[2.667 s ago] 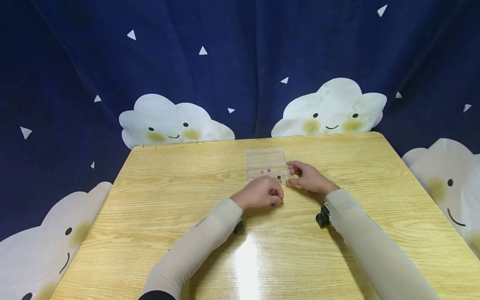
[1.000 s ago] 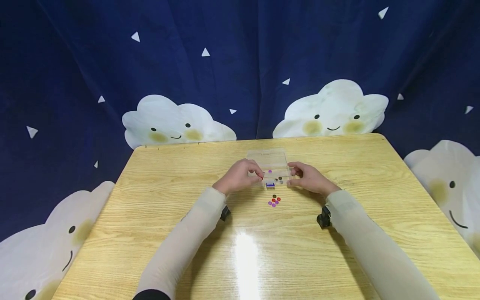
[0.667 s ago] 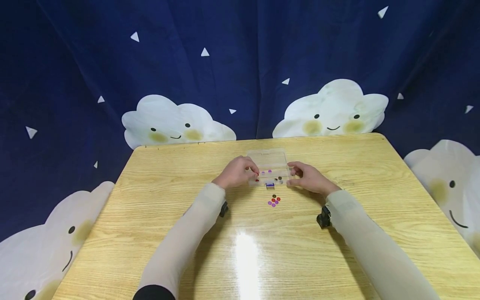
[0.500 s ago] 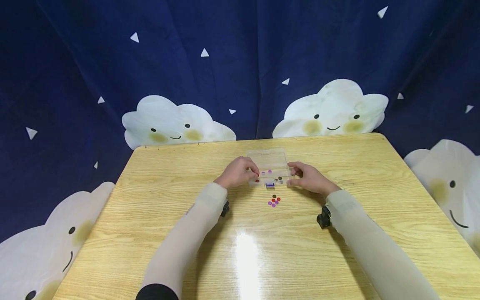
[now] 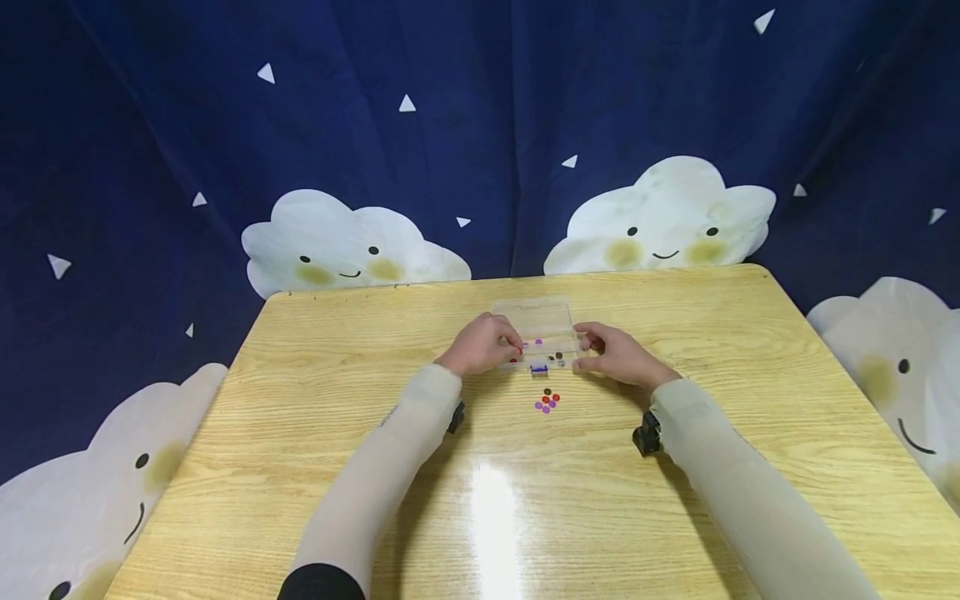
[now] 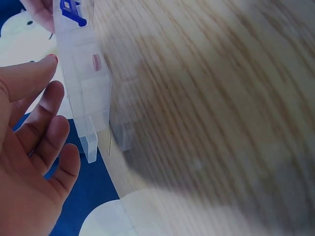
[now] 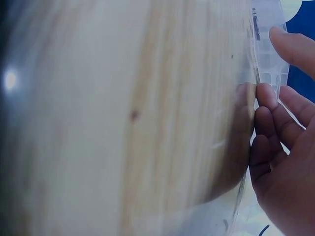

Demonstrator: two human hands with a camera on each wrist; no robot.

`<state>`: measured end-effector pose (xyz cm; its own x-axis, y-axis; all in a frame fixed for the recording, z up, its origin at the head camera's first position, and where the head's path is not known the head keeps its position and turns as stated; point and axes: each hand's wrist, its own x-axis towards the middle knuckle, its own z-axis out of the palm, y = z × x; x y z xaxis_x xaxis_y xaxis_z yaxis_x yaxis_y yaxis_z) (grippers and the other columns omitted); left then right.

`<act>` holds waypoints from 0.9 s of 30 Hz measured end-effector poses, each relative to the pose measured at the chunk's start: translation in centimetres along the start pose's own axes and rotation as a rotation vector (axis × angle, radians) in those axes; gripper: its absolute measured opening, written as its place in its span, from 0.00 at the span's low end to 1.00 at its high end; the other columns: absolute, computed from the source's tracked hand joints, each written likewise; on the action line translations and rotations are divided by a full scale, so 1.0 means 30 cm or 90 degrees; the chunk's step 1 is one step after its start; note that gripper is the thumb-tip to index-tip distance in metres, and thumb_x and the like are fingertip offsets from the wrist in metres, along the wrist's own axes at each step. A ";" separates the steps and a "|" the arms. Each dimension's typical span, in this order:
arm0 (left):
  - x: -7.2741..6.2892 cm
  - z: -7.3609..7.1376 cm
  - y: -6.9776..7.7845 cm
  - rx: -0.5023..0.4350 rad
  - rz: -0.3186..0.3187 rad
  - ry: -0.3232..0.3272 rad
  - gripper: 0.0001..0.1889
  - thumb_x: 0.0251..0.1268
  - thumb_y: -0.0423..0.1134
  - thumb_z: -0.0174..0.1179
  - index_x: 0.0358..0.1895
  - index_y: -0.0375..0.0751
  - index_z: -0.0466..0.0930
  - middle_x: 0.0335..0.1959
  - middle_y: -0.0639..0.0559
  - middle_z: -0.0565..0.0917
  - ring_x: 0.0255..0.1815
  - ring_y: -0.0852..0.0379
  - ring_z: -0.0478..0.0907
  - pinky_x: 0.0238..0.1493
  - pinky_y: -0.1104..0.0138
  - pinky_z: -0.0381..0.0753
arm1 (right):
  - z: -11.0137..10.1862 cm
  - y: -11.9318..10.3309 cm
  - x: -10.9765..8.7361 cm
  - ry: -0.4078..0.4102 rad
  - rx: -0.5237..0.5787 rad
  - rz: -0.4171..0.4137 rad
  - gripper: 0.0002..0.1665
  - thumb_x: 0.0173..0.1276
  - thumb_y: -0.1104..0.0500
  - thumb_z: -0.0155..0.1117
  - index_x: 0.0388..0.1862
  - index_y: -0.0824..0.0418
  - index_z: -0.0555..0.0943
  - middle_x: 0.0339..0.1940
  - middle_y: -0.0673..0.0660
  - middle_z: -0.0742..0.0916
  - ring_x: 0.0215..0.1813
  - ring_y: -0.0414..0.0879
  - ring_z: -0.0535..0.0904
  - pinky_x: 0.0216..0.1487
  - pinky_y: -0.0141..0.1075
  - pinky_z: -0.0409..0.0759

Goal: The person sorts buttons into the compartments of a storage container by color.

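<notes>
A clear plastic compartment box (image 5: 536, 346) stands with its lid raised, its blue latch (image 5: 539, 369) facing front. My left hand (image 5: 482, 343) is over the box's left compartments and pinches a small red disc (image 5: 521, 351) between thumb and fingertips. The left wrist view shows only a sliver of red at the thumb tip. My right hand (image 5: 618, 357) grips the box's right end, thumb at the front corner and fingers behind. Inside the box lie a red disc (image 5: 513, 361), purple discs (image 5: 538, 342) at the back and dark ones (image 5: 558, 356) on the right.
In front of the box, a loose cluster of red, purple and dark discs (image 5: 546, 401) lies on the wooden table (image 5: 360, 367). A dark blue curtain (image 5: 480, 125) with clouds hangs behind the table's far edge.
My left hand has moved from the loose discs, up and left, to the box's left compartments with the red disc. Lately it shifts only slightly right. The right hand stays on the box.
</notes>
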<state>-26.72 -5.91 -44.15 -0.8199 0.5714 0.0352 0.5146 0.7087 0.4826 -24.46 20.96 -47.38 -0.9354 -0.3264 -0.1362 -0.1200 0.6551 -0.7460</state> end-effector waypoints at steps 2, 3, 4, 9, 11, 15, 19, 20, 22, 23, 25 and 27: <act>0.002 0.000 0.005 0.003 -0.001 -0.002 0.06 0.65 0.38 0.65 0.37 0.45 0.91 0.41 0.53 0.88 0.46 0.56 0.82 0.75 0.61 0.65 | -0.003 -0.001 -0.002 -0.002 0.001 -0.004 0.43 0.63 0.56 0.71 0.73 0.65 0.64 0.48 0.58 0.79 0.48 0.49 0.71 0.51 0.38 0.70; 0.003 0.000 0.006 0.005 -0.001 -0.002 0.06 0.64 0.38 0.65 0.37 0.45 0.91 0.41 0.53 0.88 0.46 0.56 0.82 0.75 0.61 0.65 | -0.005 -0.004 -0.004 -0.003 0.002 -0.005 0.43 0.63 0.56 0.71 0.73 0.66 0.64 0.47 0.59 0.79 0.48 0.49 0.71 0.51 0.38 0.70; 0.004 0.000 0.008 0.008 -0.001 -0.003 0.06 0.64 0.38 0.64 0.37 0.45 0.91 0.41 0.53 0.88 0.46 0.56 0.82 0.76 0.61 0.64 | -0.005 -0.005 -0.006 -0.004 0.006 -0.005 0.43 0.63 0.57 0.71 0.73 0.66 0.64 0.47 0.59 0.79 0.48 0.49 0.71 0.52 0.39 0.70; 0.000 0.001 0.009 0.006 -0.006 -0.011 0.06 0.65 0.38 0.64 0.37 0.45 0.91 0.41 0.53 0.87 0.47 0.55 0.81 0.77 0.60 0.62 | -0.004 -0.006 -0.008 -0.009 0.022 -0.003 0.44 0.63 0.57 0.72 0.73 0.67 0.64 0.47 0.59 0.78 0.48 0.49 0.70 0.53 0.40 0.70; -0.003 0.000 0.009 0.003 -0.009 -0.012 0.06 0.65 0.38 0.64 0.37 0.45 0.91 0.42 0.53 0.87 0.47 0.55 0.81 0.78 0.60 0.61 | -0.003 -0.003 -0.003 -0.008 0.021 0.000 0.43 0.63 0.57 0.72 0.73 0.66 0.64 0.47 0.59 0.78 0.48 0.49 0.70 0.53 0.40 0.70; -0.004 0.001 0.010 0.005 -0.007 -0.007 0.06 0.65 0.37 0.64 0.37 0.44 0.91 0.42 0.53 0.87 0.47 0.55 0.82 0.78 0.60 0.60 | -0.005 -0.001 -0.001 -0.005 0.013 0.007 0.43 0.63 0.57 0.72 0.74 0.65 0.64 0.47 0.58 0.79 0.48 0.49 0.71 0.52 0.39 0.70; -0.003 0.003 0.009 0.006 -0.006 -0.005 0.06 0.65 0.37 0.64 0.37 0.44 0.91 0.41 0.53 0.88 0.47 0.55 0.82 0.78 0.61 0.62 | -0.006 -0.002 -0.002 -0.006 0.011 0.008 0.43 0.63 0.58 0.71 0.74 0.64 0.64 0.48 0.58 0.78 0.48 0.49 0.71 0.53 0.41 0.70; -0.003 0.004 0.008 0.006 -0.007 -0.005 0.06 0.65 0.37 0.64 0.37 0.44 0.91 0.41 0.53 0.88 0.47 0.55 0.82 0.77 0.61 0.62 | -0.006 -0.002 -0.003 -0.007 0.012 0.009 0.43 0.63 0.58 0.71 0.74 0.64 0.64 0.48 0.58 0.78 0.48 0.49 0.71 0.53 0.41 0.70; -0.003 0.005 0.008 0.006 -0.008 -0.005 0.06 0.65 0.37 0.64 0.37 0.45 0.91 0.42 0.53 0.88 0.47 0.55 0.82 0.77 0.61 0.62 | -0.005 -0.002 -0.003 -0.006 0.013 0.011 0.43 0.63 0.57 0.71 0.74 0.64 0.64 0.48 0.58 0.78 0.48 0.50 0.71 0.53 0.41 0.70; -0.003 0.006 0.007 0.008 -0.008 -0.005 0.06 0.65 0.37 0.64 0.37 0.45 0.91 0.42 0.53 0.88 0.47 0.55 0.82 0.77 0.61 0.62 | -0.004 -0.002 -0.003 -0.007 0.012 0.009 0.43 0.64 0.57 0.71 0.74 0.64 0.64 0.48 0.58 0.78 0.48 0.50 0.71 0.52 0.41 0.70; -0.002 0.007 0.007 0.011 -0.007 -0.003 0.06 0.65 0.37 0.64 0.37 0.45 0.91 0.42 0.52 0.88 0.48 0.55 0.82 0.77 0.61 0.62 | -0.001 -0.001 -0.002 -0.005 0.013 0.011 0.43 0.63 0.57 0.71 0.74 0.64 0.64 0.48 0.58 0.78 0.48 0.50 0.71 0.52 0.40 0.70; -0.003 0.008 0.006 0.015 -0.008 -0.002 0.06 0.65 0.37 0.64 0.37 0.45 0.91 0.42 0.52 0.88 0.48 0.55 0.82 0.77 0.61 0.62 | 0.000 0.000 0.000 -0.004 0.009 0.010 0.43 0.63 0.56 0.71 0.73 0.64 0.65 0.48 0.58 0.78 0.47 0.49 0.71 0.52 0.40 0.70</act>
<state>-26.51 -5.74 -44.27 -0.8258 0.5634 0.0256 0.5095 0.7257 0.4622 -24.46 20.96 -47.40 -0.9351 -0.3205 -0.1511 -0.1010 0.6499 -0.7533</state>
